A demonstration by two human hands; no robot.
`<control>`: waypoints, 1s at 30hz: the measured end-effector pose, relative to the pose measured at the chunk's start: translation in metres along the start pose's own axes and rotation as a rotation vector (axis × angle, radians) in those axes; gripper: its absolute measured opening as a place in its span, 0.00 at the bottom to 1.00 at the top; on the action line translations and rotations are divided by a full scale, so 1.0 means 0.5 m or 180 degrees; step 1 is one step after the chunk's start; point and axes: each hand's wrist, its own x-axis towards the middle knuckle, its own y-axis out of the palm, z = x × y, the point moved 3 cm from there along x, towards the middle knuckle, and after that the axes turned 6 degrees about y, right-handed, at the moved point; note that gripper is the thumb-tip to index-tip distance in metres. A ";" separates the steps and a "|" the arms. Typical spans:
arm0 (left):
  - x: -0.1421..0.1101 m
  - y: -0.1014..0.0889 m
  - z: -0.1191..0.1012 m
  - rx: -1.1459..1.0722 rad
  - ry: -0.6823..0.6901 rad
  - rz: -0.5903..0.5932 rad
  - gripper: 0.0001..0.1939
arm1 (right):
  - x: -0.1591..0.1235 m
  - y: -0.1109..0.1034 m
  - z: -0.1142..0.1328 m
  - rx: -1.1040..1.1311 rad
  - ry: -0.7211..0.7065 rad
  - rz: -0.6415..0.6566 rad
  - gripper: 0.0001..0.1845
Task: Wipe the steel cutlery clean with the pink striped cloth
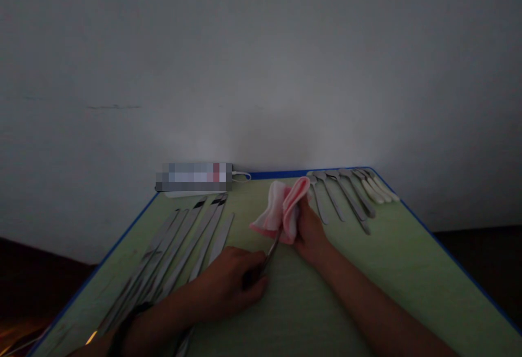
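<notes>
My left hand (pixel 232 283) rests low on the green table (pixel 367 281) and grips the handle end of a slim metal utensil (pixel 272 251). The utensil's far end runs up into a pink cloth (pixel 281 210), so I cannot tell what kind of piece it is. My right hand (pixel 309 232) holds that cloth bunched around the utensil, just right of the table's middle.
Several long metal knives (pixel 183 248) lie in a row on the left half. Several spoons (pixel 346 196), some with pale handles, lie at the back right. A white box (pixel 196 178) sits at the back edge against the grey wall. The table has a blue rim.
</notes>
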 end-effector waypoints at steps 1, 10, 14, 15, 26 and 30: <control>-0.001 -0.001 -0.002 -0.0065 0.0020 0.0018 0.08 | -0.001 -0.001 0.000 -0.0140 -0.0033 -0.0014 0.26; -0.009 -0.006 -0.011 -0.1708 0.0118 0.0329 0.11 | -0.003 -0.007 -0.004 -0.1289 -0.0747 0.0223 0.20; -0.005 -0.011 -0.004 -0.1796 0.0082 0.0125 0.11 | 0.000 -0.006 -0.006 -0.1210 -0.0493 0.0476 0.19; -0.004 -0.012 -0.003 -0.1787 0.0101 0.0090 0.11 | 0.000 -0.006 -0.008 -0.1190 -0.0381 0.0507 0.18; -0.001 -0.006 -0.010 -0.1070 -0.0039 0.0062 0.06 | -0.001 0.002 -0.012 -0.0199 0.0005 0.0150 0.17; 0.000 -0.008 -0.007 -0.1068 -0.0049 -0.0021 0.08 | 0.004 0.003 -0.009 0.0320 -0.0044 -0.0054 0.15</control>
